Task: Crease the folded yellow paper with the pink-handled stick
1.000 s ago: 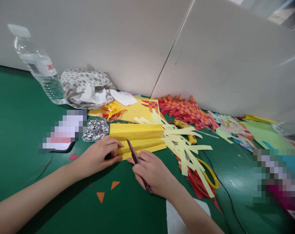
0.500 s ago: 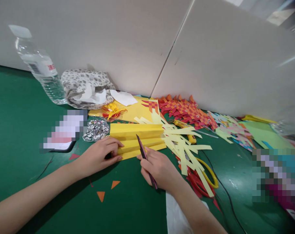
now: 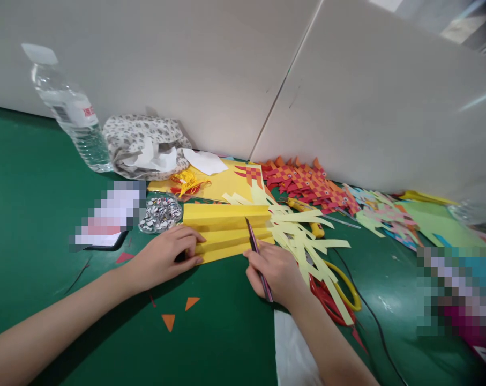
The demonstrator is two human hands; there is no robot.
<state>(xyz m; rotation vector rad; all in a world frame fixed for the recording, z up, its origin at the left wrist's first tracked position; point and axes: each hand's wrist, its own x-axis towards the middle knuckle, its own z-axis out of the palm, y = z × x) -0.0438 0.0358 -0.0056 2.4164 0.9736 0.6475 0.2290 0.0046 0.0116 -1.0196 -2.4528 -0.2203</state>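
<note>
1. Two hands are on the folded yellow paper (image 3: pixel 226 228), which lies on the green table (image 3: pixel 34 214) in front of me, its pleats running left to right.
2. My left hand (image 3: pixel 166 262) lies flat, fingers stretched over the paper's left end, pinning it and grasping nothing.
3. My right hand (image 3: pixel 277 271) is closed around a slim dark tool (image 3: pixel 259 260), pen-fashion. Its tip rests on the pleats near the right end. I cannot tell whether it is a blade or a scorer.
4. Risk: only the left end is pinned, so I judge that pressure at the far end could make the springy stack slide or fan open, sending the line crooked.
5. Risk: if the tip is sharp, a slip toward my left fingertips could nick them, and too much force could go through more layers than wanted.
6. Risk: my right wrist sits just beside the pale yellow strips (image 3: pixel 303 236) and the yellow-handled scissors (image 3: pixel 343 297). A sweep of the arm could scatter or crease the thin strips.
7. Materials: the paper is stiff, matte and crisply creased, the strips are flimsy and tangled, and the table looks smooth with a slight sheen.
8. Nearby are a dish of googly eyes (image 3: pixel 160 213), glossy and loose, two orange triangles (image 3: pixel 192 303) and woven paper fish (image 3: pixel 307 182) by the wall.
</note>
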